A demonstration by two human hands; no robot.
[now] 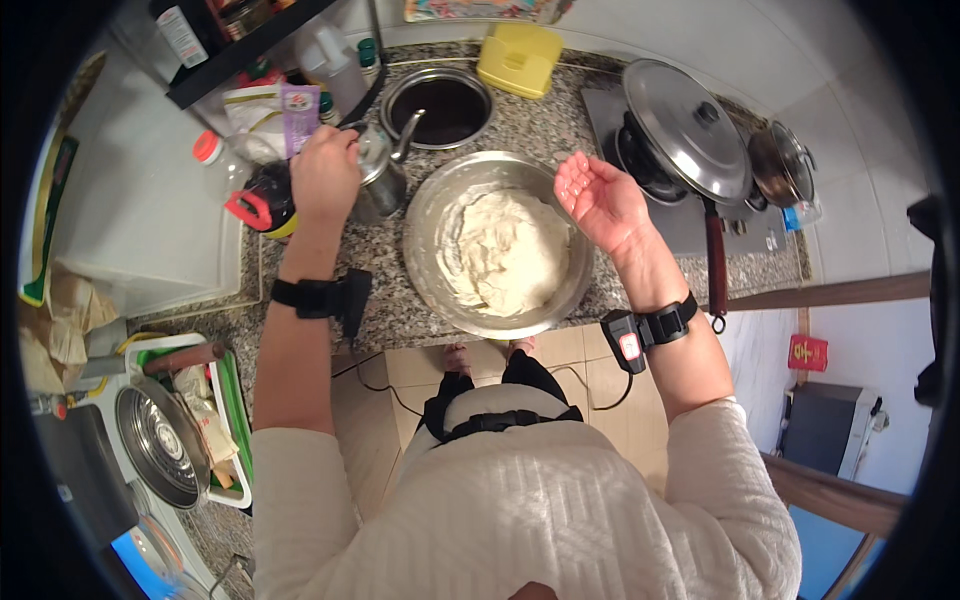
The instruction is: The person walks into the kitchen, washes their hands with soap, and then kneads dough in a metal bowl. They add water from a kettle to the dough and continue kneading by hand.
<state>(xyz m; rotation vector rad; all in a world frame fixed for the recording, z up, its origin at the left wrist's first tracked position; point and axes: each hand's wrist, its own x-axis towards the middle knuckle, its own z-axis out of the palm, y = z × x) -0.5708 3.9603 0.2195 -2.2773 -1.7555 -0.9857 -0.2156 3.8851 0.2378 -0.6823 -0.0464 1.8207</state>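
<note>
My left hand (322, 176) is closed around the handle side of a stainless-steel spouted pot (379, 184), whose curved spout points up and right. The handle itself is mostly hidden by my fingers. To its right a wide steel mixing bowl (424, 247) sits at the counter's front edge, with a soft, pale mass of dough (510, 251) inside. Over the bowl's upper right rim, my right hand (604, 202) is turned palm up and slightly cupped, with nothing in it. The fingers and palm glisten as if wet or oily.
Behind the bowl stand a steel pot of dark liquid (439, 112) and a yellow plastic box (520, 60). A lidded pan (682, 127) rests on the stove at right, handle jutting forward. Bottles, including a red-handled one (251, 210), crowd the left under a black shelf (247, 56).
</note>
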